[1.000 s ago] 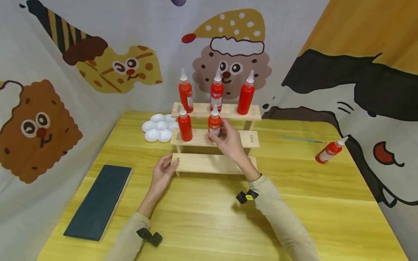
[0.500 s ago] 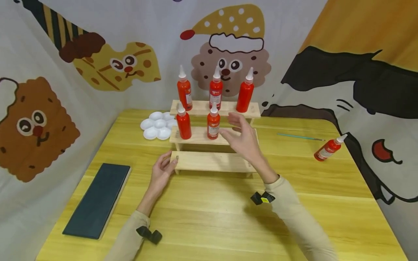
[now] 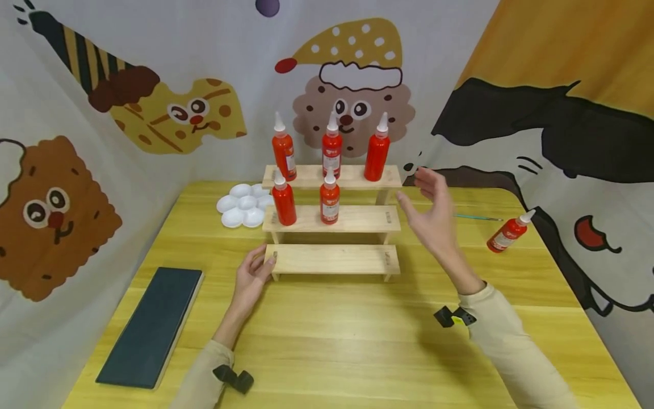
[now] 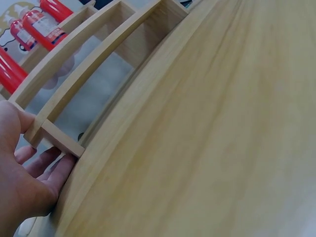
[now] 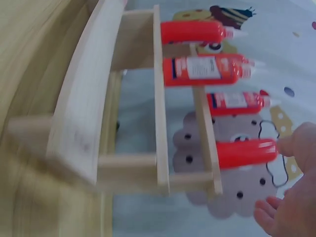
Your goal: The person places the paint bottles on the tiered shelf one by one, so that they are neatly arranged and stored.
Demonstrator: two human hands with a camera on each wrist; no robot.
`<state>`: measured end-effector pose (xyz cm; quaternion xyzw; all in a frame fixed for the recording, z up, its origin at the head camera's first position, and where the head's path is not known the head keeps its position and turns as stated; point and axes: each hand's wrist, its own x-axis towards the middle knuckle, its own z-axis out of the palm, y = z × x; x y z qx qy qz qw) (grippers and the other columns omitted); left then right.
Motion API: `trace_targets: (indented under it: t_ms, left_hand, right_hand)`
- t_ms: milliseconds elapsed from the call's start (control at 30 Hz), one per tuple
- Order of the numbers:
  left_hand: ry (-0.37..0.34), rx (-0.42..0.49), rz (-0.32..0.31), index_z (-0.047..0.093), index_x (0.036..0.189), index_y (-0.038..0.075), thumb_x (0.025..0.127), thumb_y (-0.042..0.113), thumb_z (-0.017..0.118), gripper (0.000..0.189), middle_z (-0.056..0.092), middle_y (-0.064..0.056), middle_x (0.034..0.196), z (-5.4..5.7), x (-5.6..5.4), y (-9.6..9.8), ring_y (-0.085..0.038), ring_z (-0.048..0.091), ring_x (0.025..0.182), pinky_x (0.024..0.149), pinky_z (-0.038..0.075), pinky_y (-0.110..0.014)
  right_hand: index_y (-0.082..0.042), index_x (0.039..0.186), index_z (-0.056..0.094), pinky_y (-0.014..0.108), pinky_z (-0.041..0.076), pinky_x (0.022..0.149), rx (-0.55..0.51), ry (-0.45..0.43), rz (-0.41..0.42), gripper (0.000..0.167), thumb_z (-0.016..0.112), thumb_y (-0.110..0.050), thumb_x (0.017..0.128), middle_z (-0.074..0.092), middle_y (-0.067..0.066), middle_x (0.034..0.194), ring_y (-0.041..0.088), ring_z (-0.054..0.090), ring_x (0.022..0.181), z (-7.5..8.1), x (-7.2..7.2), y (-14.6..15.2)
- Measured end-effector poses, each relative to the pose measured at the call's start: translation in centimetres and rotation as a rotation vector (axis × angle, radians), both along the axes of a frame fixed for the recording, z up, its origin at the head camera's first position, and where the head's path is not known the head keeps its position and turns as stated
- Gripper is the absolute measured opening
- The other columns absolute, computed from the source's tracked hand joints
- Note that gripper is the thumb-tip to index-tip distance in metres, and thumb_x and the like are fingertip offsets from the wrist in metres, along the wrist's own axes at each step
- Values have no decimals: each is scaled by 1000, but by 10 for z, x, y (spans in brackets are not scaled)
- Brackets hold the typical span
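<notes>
A three-step wooden display rack [image 3: 332, 259] stands on the table, with several red paint bottles upright on its upper two steps. At the rack's left end my left hand [image 3: 251, 278] holds the lowest step, thumb on top and fingers by the leg [image 4: 61, 138]. My right hand [image 3: 434, 218] is in the air right of the rack, fingers parted and holding nothing. On the middle step are a left bottle [image 3: 284, 203] and a labelled bottle [image 3: 330, 201]. The top step carries bottles including the right one [image 3: 377, 152]. Another red bottle [image 3: 508, 234] stands on the table at far right.
A white flower-shaped palette [image 3: 232, 217] lies behind the rack's left side. A dark flat book-like board [image 3: 150, 326] lies at the left. Near the lone bottle is a thin teal paintbrush [image 3: 480, 217]. A printed cloth [image 3: 214, 34] hangs behind the table [image 3: 327, 341].
My right hand has let go of the labelled bottle on the middle step and moved right, away from the rack. My left hand has stayed on the rack's lowest step.
</notes>
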<state>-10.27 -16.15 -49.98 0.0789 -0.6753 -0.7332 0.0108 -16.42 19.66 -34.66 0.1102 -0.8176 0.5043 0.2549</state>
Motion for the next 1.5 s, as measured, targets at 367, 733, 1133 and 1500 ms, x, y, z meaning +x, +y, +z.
trace_targets:
  t_ms: [367,733,1133,1500]
  left_hand:
    - [-30,6,-13,44,149,7,102,12,62,51,55,-24,142,3,-1,-1,-1,67,104,91,59,-21]
    - [-23,10,-19,45,149,7,102,11,62,50,54,-23,142,4,0,-1,-1,66,105,92,59,-20]
    - [-31,-2,-24,44,149,8,102,12,62,51,55,-22,142,2,1,-2,-1,66,105,91,59,-20]
    - [-26,-16,-15,44,149,7,102,14,62,51,55,-24,142,1,0,-1,-1,65,104,89,59,-18]
  right_hand:
    - [-9,150,38,24,31,120,-14,111,-300,71,75,-17,90,42,4,153,16,38,143,3,5,66]
    - [-16,156,29,15,19,123,-51,81,-564,80,72,-38,92,32,-9,161,3,27,149,-15,-3,132]
    - [-24,158,18,14,11,123,-200,-164,-790,83,69,-39,94,23,-8,164,-1,17,151,-29,-1,154]
    - [-30,158,13,23,20,126,-339,-268,-752,86,69,-40,93,23,-4,163,9,23,150,-82,-7,191]
